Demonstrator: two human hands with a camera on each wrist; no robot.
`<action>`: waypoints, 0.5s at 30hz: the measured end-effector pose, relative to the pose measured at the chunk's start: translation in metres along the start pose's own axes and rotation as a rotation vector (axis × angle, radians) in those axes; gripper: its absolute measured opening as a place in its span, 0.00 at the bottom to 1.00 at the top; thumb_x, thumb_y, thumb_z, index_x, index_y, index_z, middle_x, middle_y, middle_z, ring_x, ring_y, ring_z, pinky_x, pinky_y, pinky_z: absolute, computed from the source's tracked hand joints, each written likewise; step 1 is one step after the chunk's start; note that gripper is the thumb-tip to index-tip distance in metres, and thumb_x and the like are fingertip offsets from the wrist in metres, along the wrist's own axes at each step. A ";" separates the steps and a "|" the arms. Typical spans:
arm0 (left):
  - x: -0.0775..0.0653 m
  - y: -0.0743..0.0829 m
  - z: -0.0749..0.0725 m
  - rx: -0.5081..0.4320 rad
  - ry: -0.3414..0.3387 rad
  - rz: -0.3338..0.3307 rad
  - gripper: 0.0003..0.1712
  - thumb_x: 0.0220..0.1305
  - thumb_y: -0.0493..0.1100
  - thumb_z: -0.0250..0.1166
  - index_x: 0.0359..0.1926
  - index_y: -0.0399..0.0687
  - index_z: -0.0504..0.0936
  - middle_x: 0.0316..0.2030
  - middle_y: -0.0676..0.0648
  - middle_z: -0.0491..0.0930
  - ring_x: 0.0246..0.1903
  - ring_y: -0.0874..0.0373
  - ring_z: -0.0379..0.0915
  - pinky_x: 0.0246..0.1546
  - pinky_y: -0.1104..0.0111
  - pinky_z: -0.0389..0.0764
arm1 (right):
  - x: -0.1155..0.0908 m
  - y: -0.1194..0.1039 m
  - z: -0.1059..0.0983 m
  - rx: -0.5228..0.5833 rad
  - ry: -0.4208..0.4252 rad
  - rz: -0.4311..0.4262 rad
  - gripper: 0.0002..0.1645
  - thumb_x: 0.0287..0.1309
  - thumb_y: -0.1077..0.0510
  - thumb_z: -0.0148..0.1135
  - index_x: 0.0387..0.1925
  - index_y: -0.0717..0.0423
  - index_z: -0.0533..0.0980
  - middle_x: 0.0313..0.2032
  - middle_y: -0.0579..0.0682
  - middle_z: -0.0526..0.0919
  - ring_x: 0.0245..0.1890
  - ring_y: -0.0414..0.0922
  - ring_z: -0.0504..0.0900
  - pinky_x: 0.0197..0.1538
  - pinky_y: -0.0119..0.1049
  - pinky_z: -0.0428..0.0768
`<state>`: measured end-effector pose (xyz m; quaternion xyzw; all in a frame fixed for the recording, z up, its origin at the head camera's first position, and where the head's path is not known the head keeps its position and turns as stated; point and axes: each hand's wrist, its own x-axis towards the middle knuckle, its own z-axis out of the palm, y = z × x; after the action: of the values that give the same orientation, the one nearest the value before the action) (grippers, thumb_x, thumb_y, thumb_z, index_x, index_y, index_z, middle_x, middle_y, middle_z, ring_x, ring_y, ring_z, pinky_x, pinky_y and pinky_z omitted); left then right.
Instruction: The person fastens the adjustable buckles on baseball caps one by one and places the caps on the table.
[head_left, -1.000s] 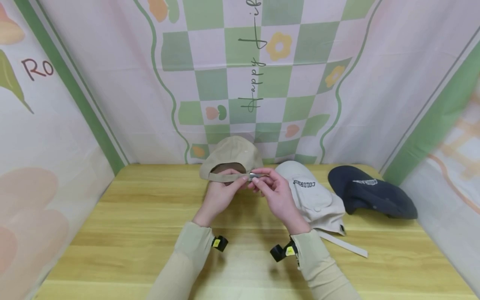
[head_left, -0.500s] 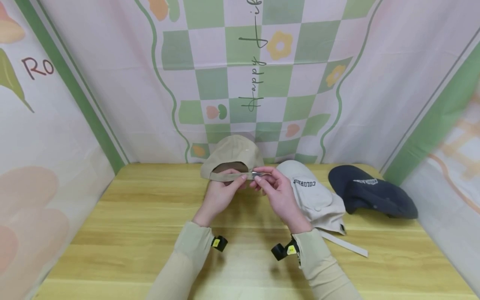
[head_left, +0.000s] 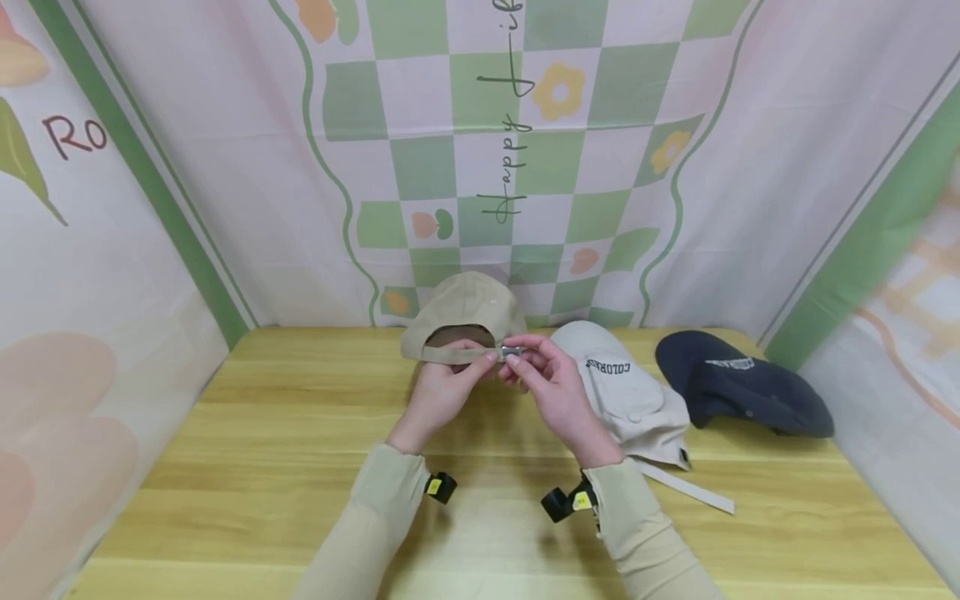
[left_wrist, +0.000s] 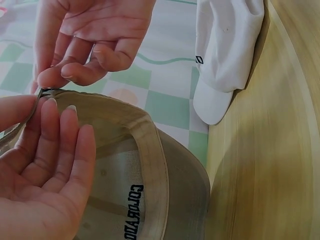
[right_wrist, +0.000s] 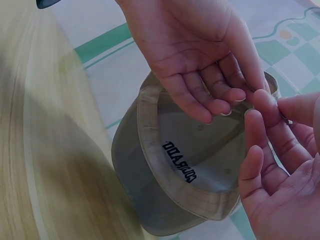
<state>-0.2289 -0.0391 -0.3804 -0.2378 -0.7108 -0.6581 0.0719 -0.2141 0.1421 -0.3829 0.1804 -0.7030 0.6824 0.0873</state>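
A khaki baseball cap [head_left: 474, 298] is held up at the back of the table, its rear opening facing me. My left hand [head_left: 440, 396] pinches the cap's back strap [head_left: 450, 356] between thumb and fingers. Just to its right, my right hand [head_left: 557, 392] pinches the small silver buckle [head_left: 512, 352] on that strap. The fingertips of both hands are close together there. In the left wrist view the inside of the khaki cap [left_wrist: 107, 145] shows, with dark COLORADO lettering [left_wrist: 133, 212] on it. The right wrist view shows the cap's brim [right_wrist: 135, 185] pointing downward.
A light grey-white cap [head_left: 626, 383] with a loose strap [head_left: 686, 487] lies right of my right hand. Beyond it lies a navy cap [head_left: 738, 387]. The wooden table [head_left: 247, 467] meets a patterned cloth backdrop [head_left: 480, 158] behind and at the sides.
Both hands stay at the strap and buckle. The right fingers and buckle shift slightly right, then back left; the khaki cap barely moves.
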 end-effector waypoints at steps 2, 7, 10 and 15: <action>0.000 0.000 0.000 -0.004 0.003 -0.012 0.09 0.72 0.38 0.65 0.39 0.33 0.84 0.34 0.34 0.83 0.37 0.44 0.81 0.40 0.66 0.82 | 0.000 0.000 0.000 -0.004 -0.001 0.007 0.13 0.72 0.66 0.58 0.55 0.66 0.76 0.35 0.65 0.84 0.34 0.51 0.84 0.35 0.32 0.78; -0.001 0.000 0.000 -0.062 0.021 -0.063 0.09 0.73 0.37 0.64 0.41 0.31 0.82 0.35 0.33 0.83 0.36 0.48 0.82 0.42 0.63 0.85 | -0.001 -0.001 -0.001 -0.003 0.007 0.028 0.13 0.72 0.65 0.59 0.55 0.63 0.77 0.35 0.65 0.84 0.36 0.58 0.83 0.36 0.32 0.78; 0.000 -0.002 0.000 -0.087 0.031 -0.062 0.09 0.73 0.36 0.64 0.40 0.30 0.81 0.35 0.29 0.82 0.34 0.49 0.82 0.42 0.62 0.86 | -0.001 -0.001 -0.002 -0.005 0.011 0.032 0.13 0.71 0.65 0.59 0.54 0.63 0.77 0.34 0.62 0.85 0.37 0.58 0.82 0.36 0.33 0.78; 0.000 -0.005 -0.001 -0.080 0.033 -0.028 0.08 0.72 0.35 0.64 0.39 0.30 0.81 0.34 0.28 0.81 0.33 0.48 0.82 0.40 0.63 0.86 | -0.001 -0.001 -0.002 -0.006 0.002 0.026 0.13 0.71 0.65 0.60 0.54 0.63 0.77 0.34 0.59 0.85 0.37 0.61 0.81 0.36 0.33 0.78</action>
<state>-0.2313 -0.0397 -0.3842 -0.2198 -0.6859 -0.6906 0.0647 -0.2135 0.1445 -0.3822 0.1705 -0.7071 0.6816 0.0795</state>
